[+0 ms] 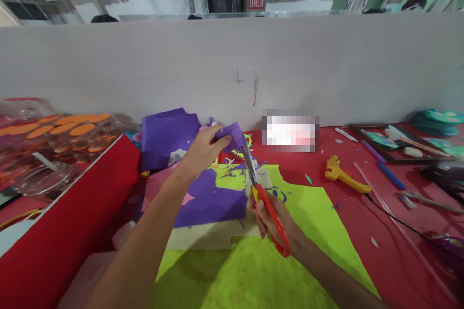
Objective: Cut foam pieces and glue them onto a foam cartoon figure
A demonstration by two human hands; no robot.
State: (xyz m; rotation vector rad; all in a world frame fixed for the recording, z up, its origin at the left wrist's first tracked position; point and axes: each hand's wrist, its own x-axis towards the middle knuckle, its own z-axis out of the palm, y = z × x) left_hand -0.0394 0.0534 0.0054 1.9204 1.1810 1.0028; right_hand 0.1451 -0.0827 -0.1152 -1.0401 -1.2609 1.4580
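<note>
My left hand (205, 147) pinches a small piece of purple felt-like sheet (234, 134) between thumb and fingers. In my right hand (271, 215) is a pair of scissors (277, 231) with red and yellow handles, its blades pointing up and away from me. The blade tips meet the right edge of the purple piece; whether they are parted there is hard to see. Below both hands lie a larger purple sheet (213, 203) and a yellow-green sheet (300, 203), with purple and yellow-green scraps strewn on top.
A folded purple stack (168, 137) stands at the back left, beside a red divider (90, 207). Jars with orange lids (82, 129) are beyond it. To the right lie a yellow glue gun (346, 176) with a cord, a blue pen (391, 175) and a dark tray (386, 157).
</note>
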